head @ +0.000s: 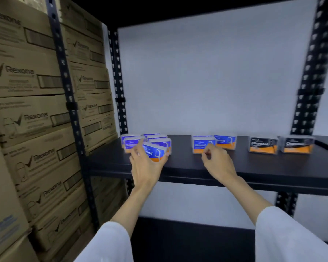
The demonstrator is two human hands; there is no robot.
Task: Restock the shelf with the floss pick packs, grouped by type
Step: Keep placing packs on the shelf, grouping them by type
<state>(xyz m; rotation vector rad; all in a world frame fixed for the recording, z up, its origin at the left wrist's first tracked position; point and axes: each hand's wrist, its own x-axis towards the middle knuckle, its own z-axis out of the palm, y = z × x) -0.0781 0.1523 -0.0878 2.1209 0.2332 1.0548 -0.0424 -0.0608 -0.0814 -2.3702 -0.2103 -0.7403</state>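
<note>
A black shelf (254,167) carries floss pick packs. At its left end stands a cluster of several blue-and-orange packs (133,141). My left hand (146,167) is shut on one more blue pack (153,152), held tilted just in front of that cluster. Two blue packs stand mid-shelf: one (202,143) has my right hand (217,163) at its lower front, fingertips pinched against it, and the other (225,141) stands just right of it. Two black-and-orange charcoal packs (263,145) (297,144) stand at the right.
Stacked brown cardboard cartons (32,118) fill the neighbouring rack on the left. Black perforated uprights (119,82) (309,72) frame the bay, with a white wall behind. A lower shelf (187,241) lies below in shadow.
</note>
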